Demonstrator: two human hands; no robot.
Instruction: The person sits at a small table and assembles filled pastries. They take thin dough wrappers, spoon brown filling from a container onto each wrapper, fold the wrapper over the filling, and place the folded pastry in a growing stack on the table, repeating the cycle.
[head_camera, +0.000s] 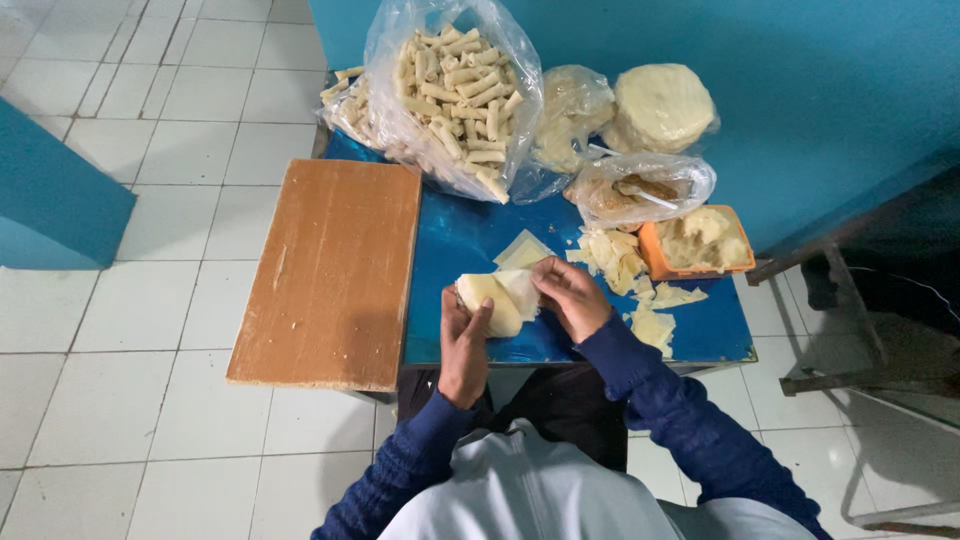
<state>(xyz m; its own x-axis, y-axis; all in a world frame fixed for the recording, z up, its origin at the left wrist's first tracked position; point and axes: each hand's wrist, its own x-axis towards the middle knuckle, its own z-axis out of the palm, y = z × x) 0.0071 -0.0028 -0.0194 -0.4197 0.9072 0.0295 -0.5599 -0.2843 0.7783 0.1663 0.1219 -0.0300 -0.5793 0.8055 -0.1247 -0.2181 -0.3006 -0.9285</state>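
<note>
Both hands work on a pale dough wrapper roll (497, 297) above the blue table (470, 240). My left hand (463, 340) grips the roll from below, thumb on its side. My right hand (567, 292) pinches the wrapper's loose flap at the roll's right end. A flat square wrapper (523, 250) lies just beyond the roll. To the right lie several torn wrapper pieces (615, 258) and an orange tub of pale filling (700, 243).
A large clear bag of finished rolls (455, 90) stands at the table's far edge, with bagged wrapper stacks (660, 105) and a bag holding a spoon (640, 188) beside it. A brown wooden board (335, 270) covers the table's left. White tiled floor surrounds it; blue wall behind.
</note>
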